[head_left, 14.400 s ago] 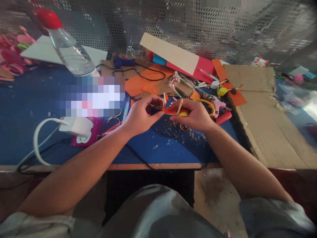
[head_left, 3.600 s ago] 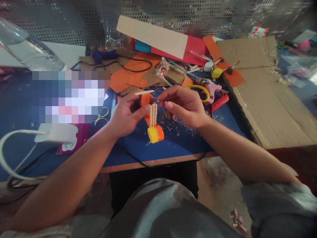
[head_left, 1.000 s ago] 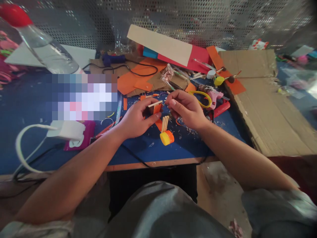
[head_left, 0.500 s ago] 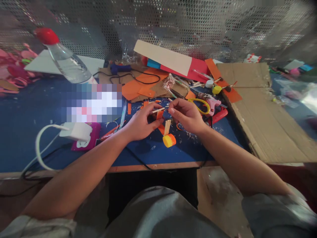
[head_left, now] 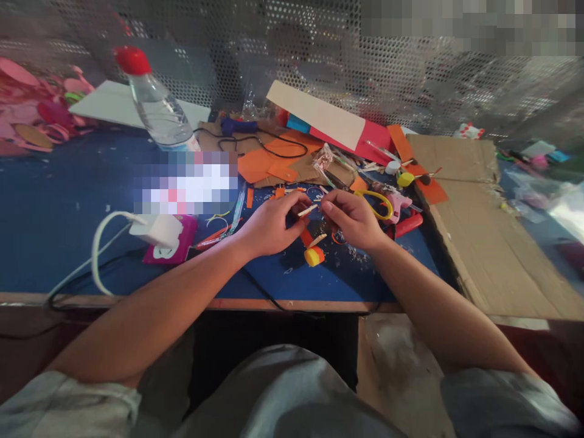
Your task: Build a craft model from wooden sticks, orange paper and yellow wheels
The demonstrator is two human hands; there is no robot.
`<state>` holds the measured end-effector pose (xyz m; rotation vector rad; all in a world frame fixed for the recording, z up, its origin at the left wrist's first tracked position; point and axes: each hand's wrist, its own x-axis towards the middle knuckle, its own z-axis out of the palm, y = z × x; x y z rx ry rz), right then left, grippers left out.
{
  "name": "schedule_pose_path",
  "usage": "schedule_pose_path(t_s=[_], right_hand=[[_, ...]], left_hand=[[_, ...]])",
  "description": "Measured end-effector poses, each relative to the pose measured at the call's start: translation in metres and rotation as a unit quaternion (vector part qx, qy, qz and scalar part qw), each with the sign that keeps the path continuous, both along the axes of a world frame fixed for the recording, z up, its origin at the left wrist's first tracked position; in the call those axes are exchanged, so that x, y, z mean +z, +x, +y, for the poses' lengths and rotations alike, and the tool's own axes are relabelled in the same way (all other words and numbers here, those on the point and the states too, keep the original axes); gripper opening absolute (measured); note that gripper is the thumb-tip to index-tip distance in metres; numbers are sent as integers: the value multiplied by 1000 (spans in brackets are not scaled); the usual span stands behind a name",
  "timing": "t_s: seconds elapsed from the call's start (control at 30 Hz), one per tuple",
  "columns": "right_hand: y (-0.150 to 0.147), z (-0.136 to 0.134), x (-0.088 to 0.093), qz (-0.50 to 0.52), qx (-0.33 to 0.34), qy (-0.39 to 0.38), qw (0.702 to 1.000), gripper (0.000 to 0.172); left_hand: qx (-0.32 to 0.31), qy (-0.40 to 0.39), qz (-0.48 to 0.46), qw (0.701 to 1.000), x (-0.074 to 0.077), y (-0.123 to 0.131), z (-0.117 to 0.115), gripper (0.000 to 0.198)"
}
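Note:
My left hand is closed, with a short pale wooden stick showing at its fingertips. An orange strip shows below those fingers. Just under it is a round yellow-and-orange piece with pale sticks slanting up from it; whether it is joined to the strip or what I hold, I cannot tell. Close to the stick's right end, my right hand pinches thumb and fingers together. Anything between those fingertips is too small to make out.
Yellow-handled scissors, a pink glue gun and a red tool handle lie right of my hands. Orange sheets and cardboard lie beyond and to the right. A bottle and a plugged-in charger stand left.
The view has shifted, moving the scene rightward. The stick at my left hand looks turned and shorter, and the sticks on the round piece have gone from upright to slanting right.

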<state>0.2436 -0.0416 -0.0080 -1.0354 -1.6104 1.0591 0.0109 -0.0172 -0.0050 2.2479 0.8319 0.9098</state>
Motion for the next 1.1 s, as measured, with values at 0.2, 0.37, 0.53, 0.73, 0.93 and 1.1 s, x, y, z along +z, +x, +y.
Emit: schedule_pose_path(t_s=[0.2, 0.37, 0.53, 0.73, 0.93, 1.1], right_hand=[[2, -1, -1, -80, 57, -84, 992, 61], [3, -7, 4, -94, 127, -124, 980, 62], [4, -10, 8, -88, 161, -115, 976, 58], [5, -11, 8, -86, 159, -117, 977, 52], [5, -11, 5, -84, 147, -115, 979, 46], [3, -12, 5, -71, 144, -118, 980, 46]], left_hand=[[-10, 54, -43, 998, 4, -1, -2, 21], [-29, 79, -62, 994, 5, -2, -5, 23], [-40, 105, -68, 991, 4, -3, -5, 26], [-46, 119, -80, 989, 5, -4, -5, 30], [-42, 102, -66, 992, 4, -3, -6, 28], [-40, 91, -60, 993, 3, -3, -5, 25]])
